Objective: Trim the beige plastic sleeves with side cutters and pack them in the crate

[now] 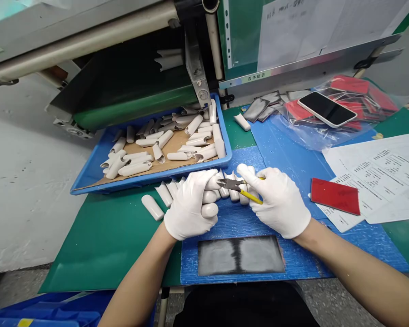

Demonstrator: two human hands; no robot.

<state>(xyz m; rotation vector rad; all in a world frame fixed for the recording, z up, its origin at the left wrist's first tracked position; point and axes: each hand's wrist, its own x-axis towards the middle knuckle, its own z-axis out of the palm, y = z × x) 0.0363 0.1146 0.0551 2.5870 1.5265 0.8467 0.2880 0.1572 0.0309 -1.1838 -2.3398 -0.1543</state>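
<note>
White gloves cover both hands. My left hand (192, 206) is closed around several pale grey plastic shells (209, 210), their rounded ends poking out past the fingers. In my right hand (276, 197) are cutting pliers (233, 184) with yellow handles, whose jaws point left and meet the uppermost shell in the left hand. Whether the jaws touch the plastic I cannot tell. Behind the hands, more grey shells (164, 194) stand in a row, partly hidden by the gloves. One loose shell (152, 207) lies left of my left hand.
A blue tray (150, 178) of shells sits under a conveyor (136, 106). A black-and-grey sanding pad (241, 255) lies in front. To the right are a red pad (335, 196), printed papers (378, 177) and a phone (327, 109) on bagged red pads.
</note>
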